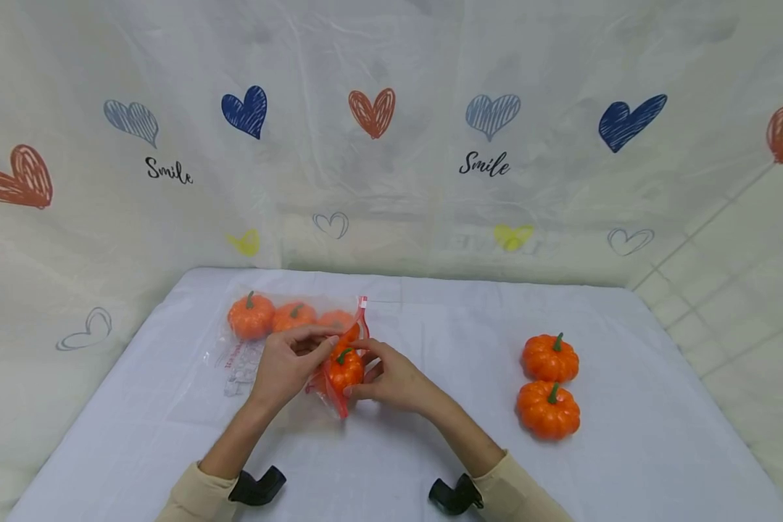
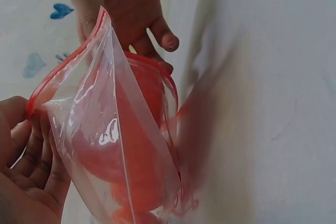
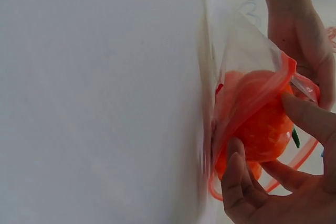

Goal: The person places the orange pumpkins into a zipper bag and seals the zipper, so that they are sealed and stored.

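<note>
A clear zip bag (image 1: 241, 362) with a red zip edge lies on the left of the table, several small orange pumpkins (image 1: 251, 317) inside it. My left hand (image 1: 286, 368) pinches the zip edge between thumb and fingers, as the left wrist view shows, and the bag's mouth gapes. At that mouth my right hand (image 1: 394, 378) grips another orange pumpkin (image 1: 346, 371) with a green stem. In the right wrist view this pumpkin (image 3: 265, 135) sits partly behind the bag's red-edged film, with fingers curled around it.
Two more orange pumpkins, a farther one (image 1: 551, 358) and a nearer one (image 1: 548, 410), stand together on the right of the white-covered table (image 1: 444, 333). Behind the table hangs a pale curtain (image 1: 404, 181) printed with hearts.
</note>
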Demonstrator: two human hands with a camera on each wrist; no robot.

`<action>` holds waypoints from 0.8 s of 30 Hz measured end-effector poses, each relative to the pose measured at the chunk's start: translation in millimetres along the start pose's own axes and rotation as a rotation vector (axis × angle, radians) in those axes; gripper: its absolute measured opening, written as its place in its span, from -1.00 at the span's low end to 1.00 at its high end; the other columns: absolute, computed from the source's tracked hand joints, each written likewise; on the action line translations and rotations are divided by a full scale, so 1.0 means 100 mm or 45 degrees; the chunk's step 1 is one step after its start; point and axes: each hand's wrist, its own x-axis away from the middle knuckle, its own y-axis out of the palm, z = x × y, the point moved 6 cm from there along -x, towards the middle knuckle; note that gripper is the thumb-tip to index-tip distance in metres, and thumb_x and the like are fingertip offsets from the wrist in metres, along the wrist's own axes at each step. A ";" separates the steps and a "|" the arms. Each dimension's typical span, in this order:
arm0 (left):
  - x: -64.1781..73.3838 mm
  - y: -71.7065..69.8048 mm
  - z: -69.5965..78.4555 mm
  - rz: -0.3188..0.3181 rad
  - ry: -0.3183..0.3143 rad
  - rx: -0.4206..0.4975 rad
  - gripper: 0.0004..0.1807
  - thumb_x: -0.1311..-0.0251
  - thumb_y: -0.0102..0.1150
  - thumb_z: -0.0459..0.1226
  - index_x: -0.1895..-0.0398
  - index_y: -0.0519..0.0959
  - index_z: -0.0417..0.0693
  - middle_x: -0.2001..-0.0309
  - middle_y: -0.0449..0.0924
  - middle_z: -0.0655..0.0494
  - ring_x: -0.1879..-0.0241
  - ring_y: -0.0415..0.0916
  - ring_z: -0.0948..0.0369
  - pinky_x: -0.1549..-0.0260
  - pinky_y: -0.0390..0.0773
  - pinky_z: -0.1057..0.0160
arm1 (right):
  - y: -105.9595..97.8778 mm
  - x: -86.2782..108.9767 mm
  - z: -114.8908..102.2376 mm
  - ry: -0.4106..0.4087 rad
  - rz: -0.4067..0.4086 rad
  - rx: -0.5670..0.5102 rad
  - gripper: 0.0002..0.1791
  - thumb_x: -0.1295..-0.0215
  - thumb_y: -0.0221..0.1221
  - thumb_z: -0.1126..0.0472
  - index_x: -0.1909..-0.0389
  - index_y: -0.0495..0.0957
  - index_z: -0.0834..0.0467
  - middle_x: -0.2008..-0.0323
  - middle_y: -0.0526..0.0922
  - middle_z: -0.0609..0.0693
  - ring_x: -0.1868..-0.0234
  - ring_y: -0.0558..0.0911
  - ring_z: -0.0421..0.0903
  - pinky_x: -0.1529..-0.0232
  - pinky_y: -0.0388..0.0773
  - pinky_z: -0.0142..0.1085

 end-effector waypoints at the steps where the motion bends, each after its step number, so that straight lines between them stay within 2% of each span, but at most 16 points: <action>1: 0.00 0.00 0.00 0.001 0.001 0.001 -0.83 -0.32 0.40 -0.20 0.08 0.81 0.04 0.28 0.80 -0.04 0.39 0.65 0.26 0.32 0.69 0.38 | -0.01 0.01 0.00 0.003 -0.009 -0.014 -0.21 -0.18 0.49 0.16 -0.44 0.42 0.10 -0.08 0.60 0.10 0.15 0.67 -0.07 0.23 0.66 -0.31; 10: 0.00 0.00 0.02 0.003 -0.004 0.016 -0.84 -0.31 0.41 -0.18 0.09 0.81 0.06 0.33 0.77 0.01 0.42 0.62 0.24 0.33 0.68 0.38 | -0.07 0.05 0.01 -0.016 -0.003 -0.102 -0.35 -0.24 0.45 0.15 -0.32 0.47 0.16 -0.07 0.64 0.14 0.15 0.72 -0.05 0.23 0.65 -0.31; 17: 0.01 0.00 0.02 0.000 -0.015 0.008 -0.83 -0.32 0.41 -0.17 0.07 0.80 0.08 0.30 0.79 0.03 0.39 0.66 0.24 0.28 0.69 0.38 | -0.03 0.03 0.01 -0.067 0.043 -0.159 -0.51 -0.27 0.42 0.27 -0.19 0.54 0.24 -0.02 0.67 0.19 0.15 0.74 -0.03 0.22 0.64 -0.41; 24: 0.01 0.01 0.02 0.003 -0.016 0.013 -0.84 -0.31 0.41 -0.17 0.09 0.80 0.08 0.30 0.79 0.03 0.37 0.67 0.25 0.27 0.70 0.38 | 0.02 0.01 0.00 -0.087 0.093 -0.149 -0.52 -0.20 0.47 0.29 -0.10 0.56 0.29 0.02 0.71 0.19 0.20 0.73 -0.05 0.25 0.63 -0.46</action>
